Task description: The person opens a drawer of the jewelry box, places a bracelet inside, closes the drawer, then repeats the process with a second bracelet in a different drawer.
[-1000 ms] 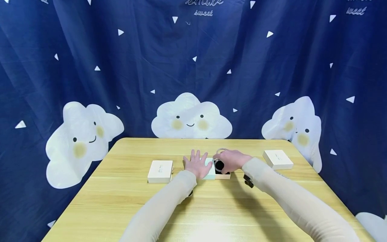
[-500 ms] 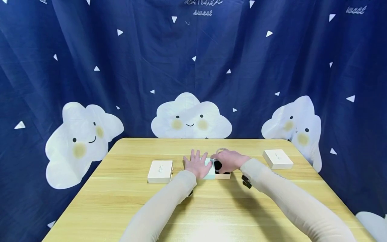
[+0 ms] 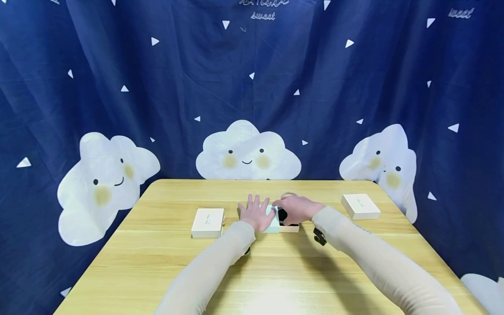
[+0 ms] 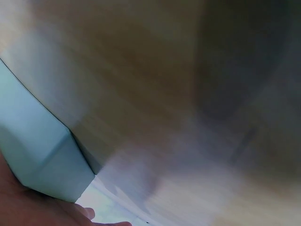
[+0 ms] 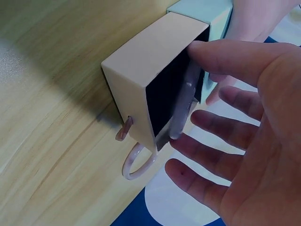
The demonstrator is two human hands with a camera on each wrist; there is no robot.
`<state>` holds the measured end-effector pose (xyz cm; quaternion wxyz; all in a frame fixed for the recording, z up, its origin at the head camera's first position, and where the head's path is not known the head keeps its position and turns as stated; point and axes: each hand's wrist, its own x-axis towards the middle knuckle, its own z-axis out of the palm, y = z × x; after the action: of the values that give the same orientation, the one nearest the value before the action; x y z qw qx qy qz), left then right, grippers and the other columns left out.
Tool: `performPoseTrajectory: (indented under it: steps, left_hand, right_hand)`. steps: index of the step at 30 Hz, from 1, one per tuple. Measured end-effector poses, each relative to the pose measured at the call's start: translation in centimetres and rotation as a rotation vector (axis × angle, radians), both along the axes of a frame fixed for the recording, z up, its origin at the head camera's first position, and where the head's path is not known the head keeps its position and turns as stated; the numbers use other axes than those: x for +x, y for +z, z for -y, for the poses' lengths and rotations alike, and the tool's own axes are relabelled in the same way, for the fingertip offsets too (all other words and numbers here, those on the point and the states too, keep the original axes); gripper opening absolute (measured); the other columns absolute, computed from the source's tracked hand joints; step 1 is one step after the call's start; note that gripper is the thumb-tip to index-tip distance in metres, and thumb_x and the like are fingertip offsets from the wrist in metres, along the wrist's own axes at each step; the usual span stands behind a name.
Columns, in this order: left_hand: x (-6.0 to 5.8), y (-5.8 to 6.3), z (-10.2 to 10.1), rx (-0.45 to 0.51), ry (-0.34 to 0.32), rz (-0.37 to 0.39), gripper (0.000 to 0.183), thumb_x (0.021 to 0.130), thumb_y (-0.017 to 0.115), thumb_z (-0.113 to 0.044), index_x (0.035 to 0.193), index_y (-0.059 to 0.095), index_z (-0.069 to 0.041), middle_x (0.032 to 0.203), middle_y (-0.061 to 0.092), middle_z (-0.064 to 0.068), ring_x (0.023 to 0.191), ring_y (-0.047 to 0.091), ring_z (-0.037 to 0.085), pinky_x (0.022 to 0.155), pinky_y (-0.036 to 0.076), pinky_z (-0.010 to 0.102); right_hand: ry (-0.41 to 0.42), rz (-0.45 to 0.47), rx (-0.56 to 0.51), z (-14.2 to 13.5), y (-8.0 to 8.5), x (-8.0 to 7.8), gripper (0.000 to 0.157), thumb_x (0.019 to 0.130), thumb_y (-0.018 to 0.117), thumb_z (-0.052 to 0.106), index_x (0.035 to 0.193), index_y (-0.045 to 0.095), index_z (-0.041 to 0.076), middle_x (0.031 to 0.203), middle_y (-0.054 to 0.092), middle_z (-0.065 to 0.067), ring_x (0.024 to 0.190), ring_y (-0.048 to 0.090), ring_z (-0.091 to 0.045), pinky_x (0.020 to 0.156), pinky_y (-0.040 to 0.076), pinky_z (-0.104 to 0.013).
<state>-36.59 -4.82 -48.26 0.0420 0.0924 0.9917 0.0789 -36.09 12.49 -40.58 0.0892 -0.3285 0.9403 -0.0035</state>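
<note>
With its fingers spread, my left hand [image 3: 255, 216] rests on the mint-green sleeve [image 3: 272, 227] of a small drawer box at the middle of the table. The pale pink drawer [image 3: 289, 229] sticks out to the right, its inside black. My right hand [image 3: 296, 209] is over that drawer. In the right wrist view, its thumb and a fingertip hold opposite edges of a translucent greyish bangle [image 5: 182, 110], which sits tilted at the drawer's opening. A second pale bangle [image 5: 128, 165] shows beyond the drawer's end, near a small pull loop [image 5: 124, 130].
A white lidded box [image 3: 208, 222] lies left of my left hand. Another white box [image 3: 360, 206] lies at the far right. Behind the wooden table [image 3: 291, 271] hangs a dark blue curtain [image 3: 252, 87] with cloud prints.
My right hand has shifted slightly left over the drawer, toward the mint sleeve, covering more of the dark inside. My left hand has stayed in place on the sleeve.
</note>
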Motion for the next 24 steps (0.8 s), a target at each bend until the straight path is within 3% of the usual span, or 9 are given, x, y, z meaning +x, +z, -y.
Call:
performPoseTrajectory:
  steps: [8,14,24]
  left_hand:
    - [0.1,0.1,0.1,-0.002,0.003,0.001,0.068,0.102,0.014,-0.065,0.162,0.020,-0.035,0.170,0.013,0.008,0.157,0.002,0.037,0.116,0.011,0.074]
    - [0.6,0.4,0.2,0.027,0.000,-0.013,0.066,0.103,0.018,-0.064,0.161,0.024,-0.033,0.170,0.016,0.009,0.157,0.004,0.037,0.116,0.013,0.073]
    - [0.7,0.7,0.2,0.041,-0.003,0.008,0.066,0.103,0.019,-0.065,0.161,0.023,-0.034,0.170,0.013,0.009,0.157,0.001,0.036,0.117,0.010,0.073]
  right_hand:
    - [0.026,-0.001,-0.015,0.0,0.3,0.3,0.063,0.084,0.079,0.015,0.142,0.056,0.012,0.130,0.065,-0.005,0.123,0.056,-0.024,0.090,0.056,-0.046]
    - [0.023,-0.021,-0.051,-0.6,0.3,0.3,0.063,0.084,0.078,0.015,0.142,0.056,0.010,0.139,0.060,-0.009,0.131,0.053,-0.029,0.093,0.055,-0.047]
    - [0.024,-0.057,-0.095,-2.4,0.4,0.5,0.065,0.086,0.080,0.029,0.142,0.055,0.008,0.143,0.057,-0.013,0.125,0.060,-0.032,0.100,0.051,-0.052]
